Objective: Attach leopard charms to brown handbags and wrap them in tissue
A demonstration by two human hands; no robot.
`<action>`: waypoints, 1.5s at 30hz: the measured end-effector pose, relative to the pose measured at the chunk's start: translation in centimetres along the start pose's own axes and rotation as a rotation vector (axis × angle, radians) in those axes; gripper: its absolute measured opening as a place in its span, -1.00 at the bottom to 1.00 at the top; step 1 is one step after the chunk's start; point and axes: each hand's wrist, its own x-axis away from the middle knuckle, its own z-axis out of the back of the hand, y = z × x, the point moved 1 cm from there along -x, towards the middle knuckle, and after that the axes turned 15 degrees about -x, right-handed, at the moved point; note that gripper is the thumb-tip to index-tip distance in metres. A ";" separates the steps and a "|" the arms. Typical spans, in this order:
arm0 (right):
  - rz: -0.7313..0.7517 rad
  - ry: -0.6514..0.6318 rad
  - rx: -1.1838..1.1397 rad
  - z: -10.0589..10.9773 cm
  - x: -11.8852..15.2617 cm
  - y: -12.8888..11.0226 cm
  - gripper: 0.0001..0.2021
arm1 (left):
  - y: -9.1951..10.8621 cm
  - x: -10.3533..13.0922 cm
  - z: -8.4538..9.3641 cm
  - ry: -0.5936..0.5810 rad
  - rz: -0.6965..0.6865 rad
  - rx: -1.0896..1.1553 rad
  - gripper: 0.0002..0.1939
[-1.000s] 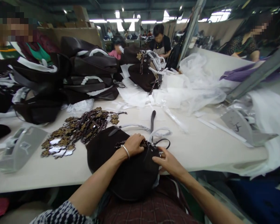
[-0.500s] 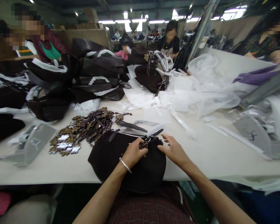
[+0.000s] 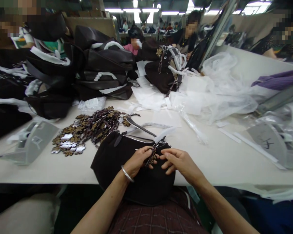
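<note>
table point(image 3: 222, 159) spans mid-frame, a dark bag point(image 3: 146, 187) at its edge, lower centre; right hand point(image 3: 184, 161) loosely open beside the charm point(image 3: 151, 158), left hand point(image 3: 136, 159) gripping it. apparently it is being positioned at the bag's front; next calls for a steady left grip, precise right fingers.

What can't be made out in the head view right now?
All head view:
Patterned charm: partly covered by the left hand.
Right hand: whether fingertips touch the charm, too small to tell.
Inside of dark bag: hidden by its front.
Charm pile: overlap hides the count.
Purple cloth: cut off by right edge.
</note>
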 end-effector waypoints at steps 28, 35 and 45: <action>-0.122 -0.175 0.025 -0.8 -3.7 0.7 -0.70 | 0.2 1.5 -1.0 0.189 -0.056 -0.437 -0.78; -0.133 -0.165 0.011 -1.3 -3.6 1.3 -0.77 | -0.4 1.3 -1.8 0.161 0.004 -0.346 -0.60; 0.009 0.075 0.273 10.9 -3.9 -3.6 -0.78 | -2.5 -0.3 -1.0 0.194 0.061 -0.222 -0.51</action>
